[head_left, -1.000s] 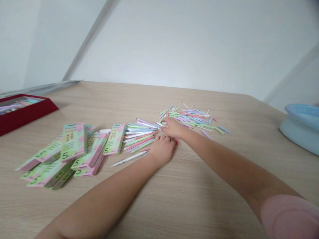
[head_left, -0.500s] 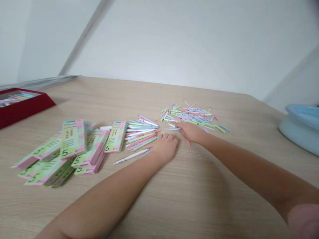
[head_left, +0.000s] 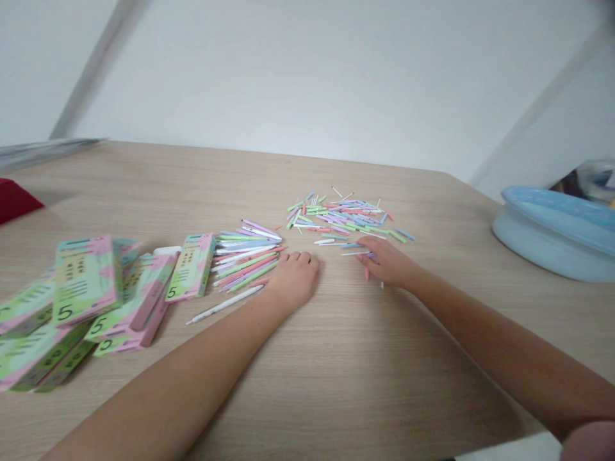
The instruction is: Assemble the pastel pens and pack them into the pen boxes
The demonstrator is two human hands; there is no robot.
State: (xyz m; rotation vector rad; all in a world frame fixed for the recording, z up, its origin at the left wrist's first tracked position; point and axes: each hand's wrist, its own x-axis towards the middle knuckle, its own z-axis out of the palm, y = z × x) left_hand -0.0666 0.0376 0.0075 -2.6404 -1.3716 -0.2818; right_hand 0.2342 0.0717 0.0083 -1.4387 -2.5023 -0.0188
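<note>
My left hand rests on the table with its fingers curled in, beside the right ends of a fan of pastel pens. Whether anything is under those fingers is hidden. A single white pen lies near that wrist. To the right, my right hand pinches several small pen pieces, blue, white and coral ends sticking out between the fingers. Just beyond it spreads a loose pile of short coloured caps and thin sticks.
Flat pastel boxes marked 5 are stacked at the left, and one box lies against the pens. A light blue basin stands at the right. Part of a red box shows at the far left, on the wooden table.
My view has turned to the right, so everything sits further left and less of the red box shows. My right hand has drawn back from the pile, holding small pieces.
</note>
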